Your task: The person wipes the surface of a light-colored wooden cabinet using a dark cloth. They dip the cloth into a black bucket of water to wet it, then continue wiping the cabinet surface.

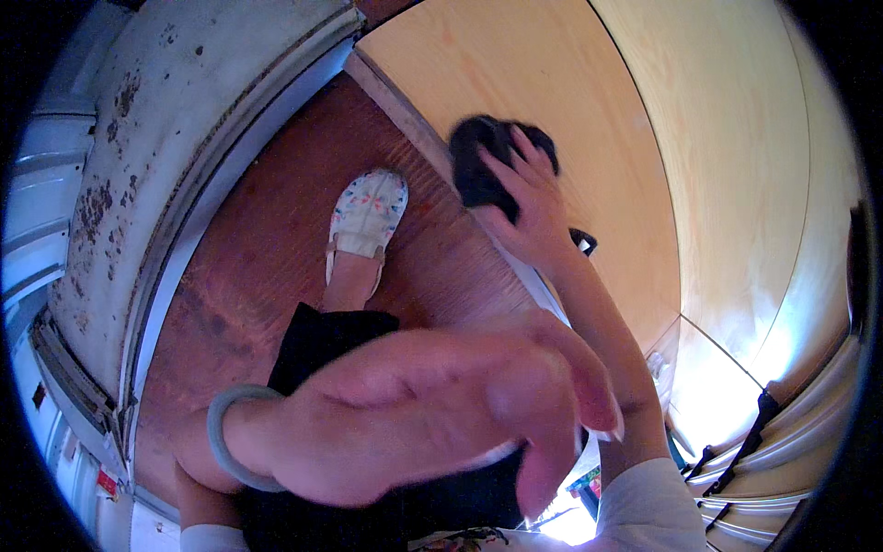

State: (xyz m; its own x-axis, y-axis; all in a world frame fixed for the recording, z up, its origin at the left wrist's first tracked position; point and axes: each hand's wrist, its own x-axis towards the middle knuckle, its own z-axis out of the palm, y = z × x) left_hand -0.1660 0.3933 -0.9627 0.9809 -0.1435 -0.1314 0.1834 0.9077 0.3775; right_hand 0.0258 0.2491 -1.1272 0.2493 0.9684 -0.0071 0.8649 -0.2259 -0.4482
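Note:
My right hand (pixel 534 193) spreads its fingers over a dark, soft-looking bundle (pixel 479 162) at the edge of a pale wooden board, with the thumb at its lower side. What the bundle is, I cannot tell. Close to the camera, my left hand (pixel 441 414) is raised across the lower middle, palm in view, fingers bent and somewhat apart; nothing shows in it. A grey-green ring-shaped band (pixel 241 438) circles that wrist. Just beyond my right wrist, a small black thing with a white patch (pixel 585 243) lies on the board.
The pale wooden surface (pixel 552 76) borders a reddish-brown floor (pixel 276 207). One foot in a floral slip-on shoe (pixel 369 210) stands there. A stained white panel (pixel 152 131) rises at left. Wooden panels (pixel 731 138) and a pleated curtain (pixel 772 483) are at right.

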